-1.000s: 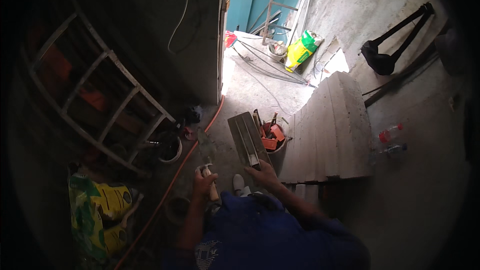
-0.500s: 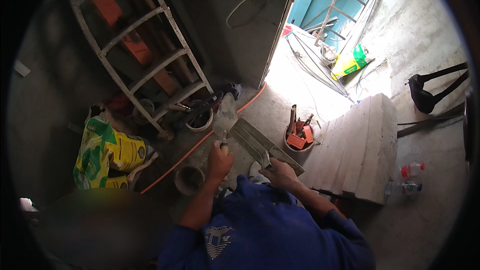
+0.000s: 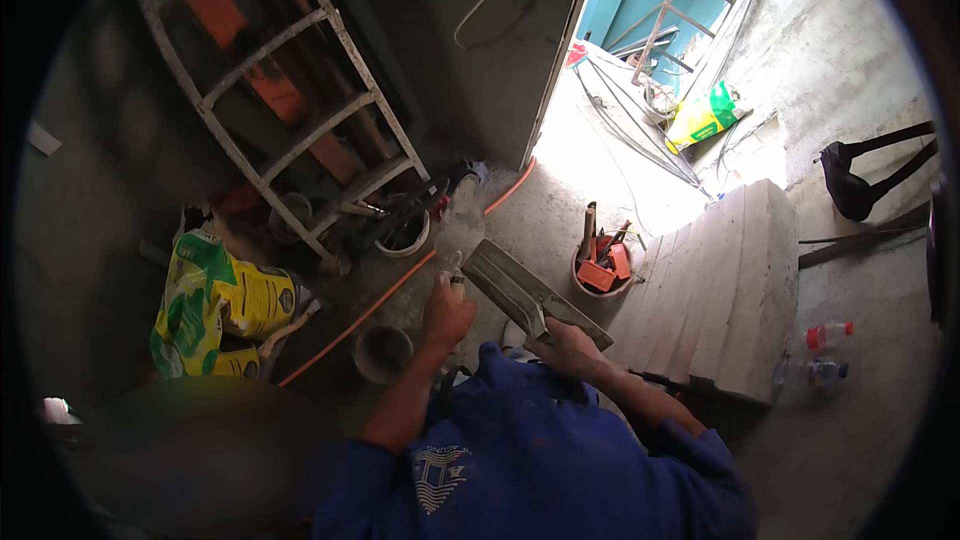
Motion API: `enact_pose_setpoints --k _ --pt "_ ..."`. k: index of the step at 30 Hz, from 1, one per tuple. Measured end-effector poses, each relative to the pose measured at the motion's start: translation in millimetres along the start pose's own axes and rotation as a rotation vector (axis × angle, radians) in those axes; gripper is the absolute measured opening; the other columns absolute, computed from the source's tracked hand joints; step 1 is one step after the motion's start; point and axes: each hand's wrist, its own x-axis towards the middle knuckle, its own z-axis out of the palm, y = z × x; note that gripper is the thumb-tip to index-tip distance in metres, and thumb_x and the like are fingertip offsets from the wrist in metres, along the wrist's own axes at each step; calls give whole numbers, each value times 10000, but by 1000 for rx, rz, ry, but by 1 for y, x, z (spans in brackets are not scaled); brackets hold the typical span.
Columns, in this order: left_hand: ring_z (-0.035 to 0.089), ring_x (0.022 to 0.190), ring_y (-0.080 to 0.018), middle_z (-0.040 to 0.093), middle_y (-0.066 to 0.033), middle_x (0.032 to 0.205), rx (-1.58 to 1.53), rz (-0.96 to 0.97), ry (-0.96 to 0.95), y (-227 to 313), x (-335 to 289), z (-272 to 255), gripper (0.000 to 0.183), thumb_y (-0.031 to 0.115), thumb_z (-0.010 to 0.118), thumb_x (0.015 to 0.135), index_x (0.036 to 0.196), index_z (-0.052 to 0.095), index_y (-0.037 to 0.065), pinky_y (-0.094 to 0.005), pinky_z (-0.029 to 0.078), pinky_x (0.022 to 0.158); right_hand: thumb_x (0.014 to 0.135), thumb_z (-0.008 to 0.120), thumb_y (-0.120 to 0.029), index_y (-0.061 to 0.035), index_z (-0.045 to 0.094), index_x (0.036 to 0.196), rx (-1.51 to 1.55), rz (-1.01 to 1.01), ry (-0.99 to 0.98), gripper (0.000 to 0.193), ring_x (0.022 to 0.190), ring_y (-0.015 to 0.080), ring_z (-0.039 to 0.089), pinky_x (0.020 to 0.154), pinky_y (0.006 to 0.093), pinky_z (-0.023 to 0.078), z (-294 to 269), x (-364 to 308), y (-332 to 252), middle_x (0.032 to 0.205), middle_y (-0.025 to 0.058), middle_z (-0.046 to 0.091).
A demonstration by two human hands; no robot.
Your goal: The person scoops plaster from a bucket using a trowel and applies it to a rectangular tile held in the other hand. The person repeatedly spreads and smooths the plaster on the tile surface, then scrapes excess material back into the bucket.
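My left hand is closed around the handle of a trowel. Its pale grey blade points away from me and blends with the concrete floor behind it. My right hand grips a long rectangular plastering float by its handle. The float is tilted, its far left end close beside the trowel, with the handle side facing me. I cannot tell whether the two tools touch. Both are held in front of my blue shirt, above the floor.
An empty-looking bucket stands near my left forearm. Ahead sits a tool bucket; stacked grey blocks are at the right. A ladder, a yellow-green sack and an orange hose lie leftward. Plastic bottles lie far right.
My left hand and the trowel have shifted slightly to the right, and the trowel has turned a little. The float has barely moved; both hands keep their holds.
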Motion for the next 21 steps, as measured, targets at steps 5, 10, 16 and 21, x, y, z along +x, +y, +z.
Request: enact_pose_setpoints --k 5,10,16,21 --pt "654 1039 -489 638 -335 1131 -6 7 21 -3 0 -3 538 165 642 814 1283 486 -49 -529 513 899 943 710 -457 -17 571 1071 165 24 140 478 926 467 676 809 516 509 -12 9 0 921 260 696" --pt "664 971 -456 644 -299 1054 -121 47 5 -11 4 5 498 181 670 801 1217 521 -48 -500 519 871 964 729 -294 -7 588 1123 376 -239 351 358 792 316 712 712 441 533 -6 14 0 849 171 706" --pt "662 857 -379 633 -228 948 -318 -2 -114 -3 -3 8 403 172 691 790 1098 526 -30 -463 527 807 1004 632 -114 -32 571 1063 1146 -263 570 118 570 118 581 540 291 483 -67 22 -68 719 48 603" --pt "663 834 -359 633 -225 936 -425 95 -139 16 -19 13 405 151 691 803 1123 515 -26 -455 529 782 1013 605 -109 -44 556 1048 1190 -364 650 89 544 120 574 521 271 466 -93 42 -101 679 41 602"
